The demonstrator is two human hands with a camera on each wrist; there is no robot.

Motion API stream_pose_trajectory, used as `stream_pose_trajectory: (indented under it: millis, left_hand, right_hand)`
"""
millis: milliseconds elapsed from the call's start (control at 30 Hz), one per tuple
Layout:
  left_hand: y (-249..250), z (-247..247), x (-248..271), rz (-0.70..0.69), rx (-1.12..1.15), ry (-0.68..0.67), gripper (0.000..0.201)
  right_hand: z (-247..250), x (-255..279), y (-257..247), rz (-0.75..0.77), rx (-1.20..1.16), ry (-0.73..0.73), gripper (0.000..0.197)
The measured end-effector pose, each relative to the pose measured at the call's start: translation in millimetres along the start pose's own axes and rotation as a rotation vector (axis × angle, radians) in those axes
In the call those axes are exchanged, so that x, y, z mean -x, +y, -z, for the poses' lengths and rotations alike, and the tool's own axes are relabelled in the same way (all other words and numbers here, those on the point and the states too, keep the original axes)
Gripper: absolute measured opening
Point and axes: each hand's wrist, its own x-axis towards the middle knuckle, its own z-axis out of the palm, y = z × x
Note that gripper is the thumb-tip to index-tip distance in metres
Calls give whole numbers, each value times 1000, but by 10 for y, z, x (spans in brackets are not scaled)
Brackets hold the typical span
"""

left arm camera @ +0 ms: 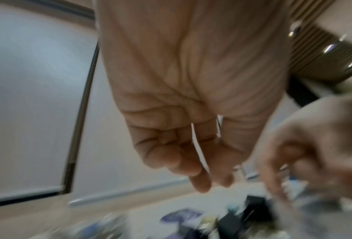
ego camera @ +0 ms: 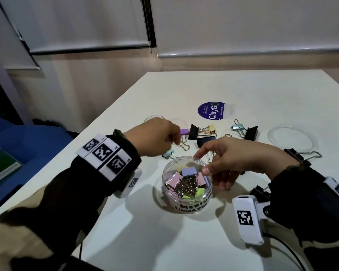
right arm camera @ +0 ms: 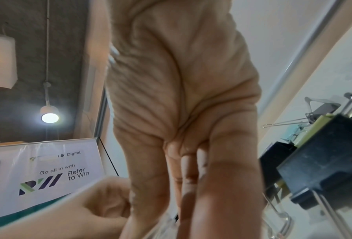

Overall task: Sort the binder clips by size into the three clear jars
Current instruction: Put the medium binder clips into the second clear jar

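A clear jar labelled MEDIUM stands at the table's middle, holding several pastel binder clips. My right hand hovers over its right rim with relaxed, spread fingers and nothing visible in them. My left hand is beyond the jar, fingers curled, fingertips at the wire handles of a purple clip. Whether it pinches them is hidden. The left wrist view is blurred and shows the left hand curled. Loose clips lie past the jar: black ones, a yellow one, teal ones.
A clear round lid lies at the right, and a clear rim shows behind my left hand. More black clips lie by my right wrist. A blue ClayGo sticker is on the table. The table's left edge borders a blue seat.
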Motion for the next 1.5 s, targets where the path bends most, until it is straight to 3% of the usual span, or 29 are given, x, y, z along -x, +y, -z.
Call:
stream_pose_trajectory:
  millis: [100, 200, 533, 667, 733, 900, 1100, 1200, 1333, 1400, 1500]
  left_hand:
    - [-208, -117, -99, 65, -81, -149, 52]
    - [-269, -211, -155, 26, -199, -227, 50]
    - [-321, -314, -221, 28, -226, -189, 40]
    - [-218, -83, 9, 94, -23, -25, 33]
    - [-62, 63, 183, 73, 84, -9, 34]
    - [356, 74, 419, -12, -41, -197, 41]
    - [416, 6, 375, 65, -136, -315, 47]
    - [377, 57, 293, 53, -112, -249, 40]
    - [157, 76, -83, 13, -55, -4, 13]
    - [33, 39, -317, 45, -66, 75, 16]
    - [-93, -58, -587, 96, -140, 25, 29]
  right_hand:
    - [-1, -4, -6, -3, -1, -7, 39]
    - [-1, -2, -6, -3, 0, -9, 40]
    - [8, -3, 3, -3, -4, -6, 40]
    - [5, -9, 5, -6, -9, -6, 40]
    - [7, -13, 9, -5, -13, -7, 40]
    - [7, -1, -1, -3, -16, -10, 42]
    - [9, -9, 4, -5, -9, -2, 42]
    - [12, -17, 12, -3, -12, -9, 42]
    - [13, -18, 18, 0, -10, -16, 42]
    - [25, -17, 23, -4, -11, -13, 43]
    - [27, -30, 25, -4, -8, -13, 43]
